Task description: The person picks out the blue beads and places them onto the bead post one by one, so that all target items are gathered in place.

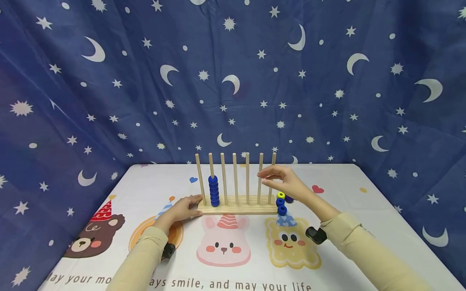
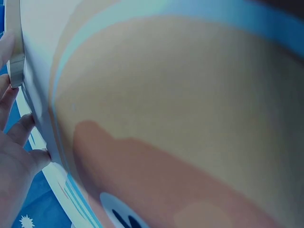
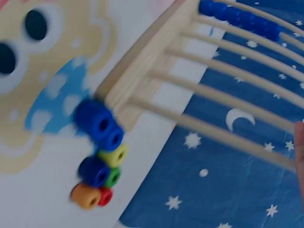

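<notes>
A wooden bead rack (image 1: 236,209) with a row of upright rods stands on the table. Several blue beads (image 1: 214,191) are stacked on its second rod from the left. My left hand (image 1: 183,209) holds the left end of the base, thumb at the front and fingers at the side. Up by the two rightmost rods, my right hand (image 1: 284,182) is raised with thumb and fingers apart; no bead shows between them. Loose beads lie beside the base's right end: blue (image 3: 92,116), yellow (image 3: 114,156), dark blue (image 3: 93,171), green (image 3: 113,177), orange (image 3: 85,195) and red (image 3: 105,196).
A white tablecloth (image 1: 174,250) with printed cartoon animals and lettering covers the table. Behind the rack hangs a dark blue curtain (image 1: 255,81) with moons and stars. A black wrist camera (image 1: 316,235) sits at the right sleeve, another (image 1: 168,251) at the left.
</notes>
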{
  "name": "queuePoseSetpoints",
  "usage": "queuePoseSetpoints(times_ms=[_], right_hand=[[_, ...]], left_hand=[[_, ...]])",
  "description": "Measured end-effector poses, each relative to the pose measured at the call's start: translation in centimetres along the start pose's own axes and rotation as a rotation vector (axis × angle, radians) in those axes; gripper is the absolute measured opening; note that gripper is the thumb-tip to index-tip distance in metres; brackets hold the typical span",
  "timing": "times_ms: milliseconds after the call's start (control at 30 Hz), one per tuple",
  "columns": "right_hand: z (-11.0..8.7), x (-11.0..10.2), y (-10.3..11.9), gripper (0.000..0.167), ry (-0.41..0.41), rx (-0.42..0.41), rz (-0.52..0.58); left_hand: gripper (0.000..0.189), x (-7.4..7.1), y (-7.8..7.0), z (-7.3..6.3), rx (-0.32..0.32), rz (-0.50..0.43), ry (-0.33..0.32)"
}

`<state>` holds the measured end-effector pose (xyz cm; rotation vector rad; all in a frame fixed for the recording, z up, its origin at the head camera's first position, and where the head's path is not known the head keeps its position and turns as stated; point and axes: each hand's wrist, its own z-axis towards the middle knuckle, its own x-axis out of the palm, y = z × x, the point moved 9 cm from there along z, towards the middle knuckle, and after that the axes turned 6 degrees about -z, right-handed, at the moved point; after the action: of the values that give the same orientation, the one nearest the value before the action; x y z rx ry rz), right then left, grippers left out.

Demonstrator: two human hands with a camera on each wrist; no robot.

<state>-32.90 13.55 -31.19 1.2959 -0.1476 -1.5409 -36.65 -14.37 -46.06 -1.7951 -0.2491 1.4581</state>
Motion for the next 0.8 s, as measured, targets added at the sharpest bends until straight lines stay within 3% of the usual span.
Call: queuePoseSetpoints(times_ms=[300,567,800], right_hand=[[-2.0,-0.2,-2.2,0.029,0.1,-0.008,-0.068],[-3.2,-0.3,-4.6,0.028,0.126,0.033,-0.129],[-4.6,0.0,-7.1,0.027,0.208,0.097,-0.164]], left_hand=[[0.063,-0.1,0.1,0.1,-0.006,-0.002,-0.002],[0.063,-0.2,-0.1,-0.1,-0.01,0.006,0.011],[0.064,0.0,-0.1,-0.1,-0.014,-0.019,0.009]])
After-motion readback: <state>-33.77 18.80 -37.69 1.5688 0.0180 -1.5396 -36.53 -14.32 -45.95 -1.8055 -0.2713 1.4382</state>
